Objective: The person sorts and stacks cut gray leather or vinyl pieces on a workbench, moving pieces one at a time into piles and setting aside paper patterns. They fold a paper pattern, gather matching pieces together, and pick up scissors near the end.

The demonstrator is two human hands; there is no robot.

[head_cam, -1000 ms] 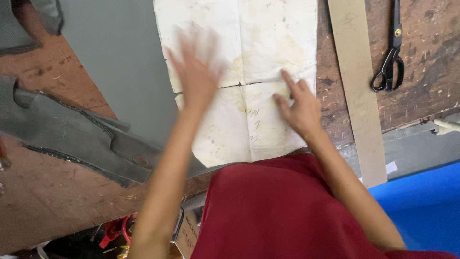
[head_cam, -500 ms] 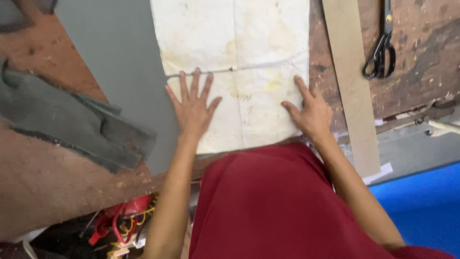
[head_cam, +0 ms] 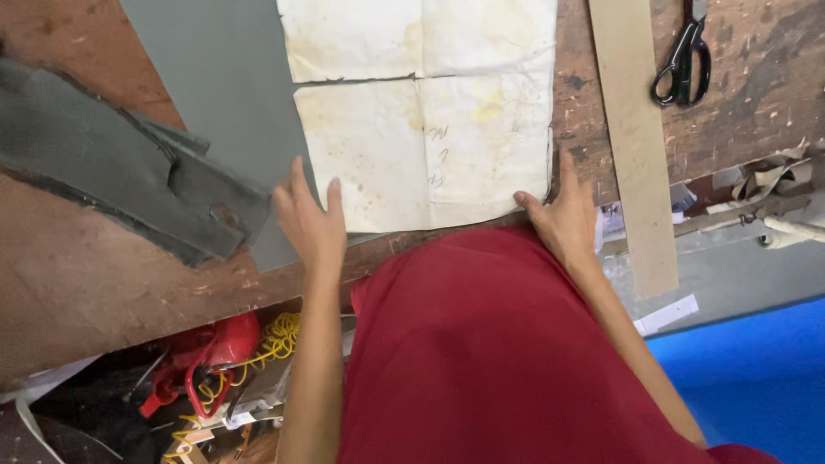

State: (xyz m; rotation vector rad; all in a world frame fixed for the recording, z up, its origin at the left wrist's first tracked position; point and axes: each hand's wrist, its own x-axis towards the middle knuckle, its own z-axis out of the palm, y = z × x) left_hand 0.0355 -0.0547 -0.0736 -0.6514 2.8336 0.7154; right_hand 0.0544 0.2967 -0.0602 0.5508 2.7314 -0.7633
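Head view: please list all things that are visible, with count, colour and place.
paper pattern: one, cream, stained, creased, centre of the bench
fabric sheet: one, grey, flat under the pattern's left side
fabric pieces: a pile, dark grey, left
scissors: one, black, top right
strip: one, tan, right of the pattern
workbench: one, brown, worn
left hand: flat at the pattern's lower left corner
right hand: at the pattern's lower right corner
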